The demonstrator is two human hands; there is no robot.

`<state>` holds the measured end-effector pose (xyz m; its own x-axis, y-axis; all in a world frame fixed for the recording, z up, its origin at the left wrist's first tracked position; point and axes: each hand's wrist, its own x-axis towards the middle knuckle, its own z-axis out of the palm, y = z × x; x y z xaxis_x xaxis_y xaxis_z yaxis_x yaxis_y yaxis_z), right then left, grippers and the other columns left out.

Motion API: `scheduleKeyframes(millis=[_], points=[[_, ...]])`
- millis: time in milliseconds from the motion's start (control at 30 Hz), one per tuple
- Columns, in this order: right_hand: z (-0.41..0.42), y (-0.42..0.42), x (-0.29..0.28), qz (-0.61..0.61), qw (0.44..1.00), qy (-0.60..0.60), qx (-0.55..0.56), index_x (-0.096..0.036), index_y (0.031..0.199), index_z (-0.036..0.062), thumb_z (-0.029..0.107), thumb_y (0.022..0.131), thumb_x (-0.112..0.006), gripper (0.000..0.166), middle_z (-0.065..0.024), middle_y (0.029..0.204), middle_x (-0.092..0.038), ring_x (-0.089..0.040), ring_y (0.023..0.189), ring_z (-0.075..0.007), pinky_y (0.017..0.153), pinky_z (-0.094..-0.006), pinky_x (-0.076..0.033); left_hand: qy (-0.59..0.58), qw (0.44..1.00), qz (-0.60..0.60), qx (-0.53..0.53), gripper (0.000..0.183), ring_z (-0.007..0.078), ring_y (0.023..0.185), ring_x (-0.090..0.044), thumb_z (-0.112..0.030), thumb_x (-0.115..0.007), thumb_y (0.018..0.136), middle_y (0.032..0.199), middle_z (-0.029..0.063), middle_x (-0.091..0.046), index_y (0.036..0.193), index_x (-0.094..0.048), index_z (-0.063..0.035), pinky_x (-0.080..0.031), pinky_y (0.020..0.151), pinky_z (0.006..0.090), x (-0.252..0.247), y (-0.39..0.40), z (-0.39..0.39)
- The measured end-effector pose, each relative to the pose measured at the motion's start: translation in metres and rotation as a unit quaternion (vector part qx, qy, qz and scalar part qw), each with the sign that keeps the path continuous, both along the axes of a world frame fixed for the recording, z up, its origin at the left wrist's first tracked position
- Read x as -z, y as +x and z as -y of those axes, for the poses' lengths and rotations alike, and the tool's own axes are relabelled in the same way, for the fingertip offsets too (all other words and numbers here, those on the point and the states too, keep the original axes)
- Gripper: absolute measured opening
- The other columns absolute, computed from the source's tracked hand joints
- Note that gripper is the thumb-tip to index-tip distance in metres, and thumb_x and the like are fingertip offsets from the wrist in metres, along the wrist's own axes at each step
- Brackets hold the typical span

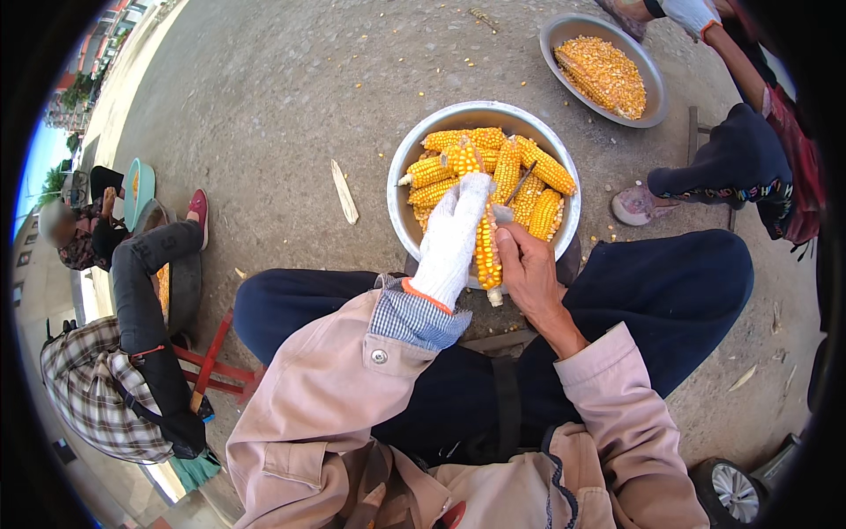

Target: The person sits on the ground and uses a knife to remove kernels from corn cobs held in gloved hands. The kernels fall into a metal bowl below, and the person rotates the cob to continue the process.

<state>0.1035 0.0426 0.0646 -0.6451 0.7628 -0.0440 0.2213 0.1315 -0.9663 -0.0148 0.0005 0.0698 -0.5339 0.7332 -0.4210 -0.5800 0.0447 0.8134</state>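
Note:
My left hand [455,231], in a white knit glove with an orange cuff, grips a yellow corn cob [488,254] above a metal basin [404,231]. Kernels cover most of the cob, whose pale stub end points towards me. Pressed to the cob's right side, my bare right hand [532,268] has its thumb and bent fingers against the kernels. A small grey patch shows above the right thumb; I cannot tell whether it is a glove fingertip or a tool. Inside the basin lie several corn cobs [545,165] and a thin dark rod [521,182].
Beyond, at the right, a second metal basin [548,63] holds loose kernels beside a person's gloved hand [691,14] and shoe [638,203]. At left, people sit near a turquoise basin [147,192] and a red wooden stool [215,360]. A husk [344,192] lies on the concrete.

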Motion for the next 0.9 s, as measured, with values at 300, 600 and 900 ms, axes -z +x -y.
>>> scheduleKeyframes(millis=[300,600,900], points=[[-0.028,-0.027,-0.013,-0.049,0.994,0.075,0.062,-0.057,0.112,-0.0065,0.02,0.089,-0.059,0.035,-0.0174,0.094,-0.059,-0.059,0.088,-0.026,0.079,-0.0348,-0.046,-0.012,0.993,0.092,-0.074,0.044,0.0136,0.072,-0.061,-0.044,-0.042,0.097,0.093,0.0073,-0.06,0.118,-0.052,-0.0061,-0.052,0.056,0.0258,-0.006,0.002,-0.003],[-0.035,-0.044,-0.007,-0.04,0.997,-0.03,0.057,-0.056,0.109,-0.0068,0.023,0.094,-0.05,0.034,-0.0141,0.091,-0.064,-0.06,0.082,-0.0179,0.075,-0.0296,-0.048,-0.059,0.997,0.05,0.008,0.046,0.0133,0.094,-0.056,-0.038,-0.042,0.099,0.108,0.0095,-0.058,0.123,-0.051,0.0006,-0.048,0.079,0.0253,0.001,0.006,-0.001],[-0.036,-0.039,0.002,-0.102,0.976,-0.162,0.101,-0.058,0.113,-0.0055,0.022,0.095,-0.048,0.034,-0.007,0.093,-0.062,-0.055,0.084,-0.011,0.075,-0.0245,-0.044,-0.061,0.993,0.103,0.015,0.044,0.0156,0.094,-0.06,-0.035,-0.05,0.096,0.108,0.0084,-0.058,0.127,-0.046,-0.0044,-0.053,0.078,0.0284,0.003,0.032,0.02]])
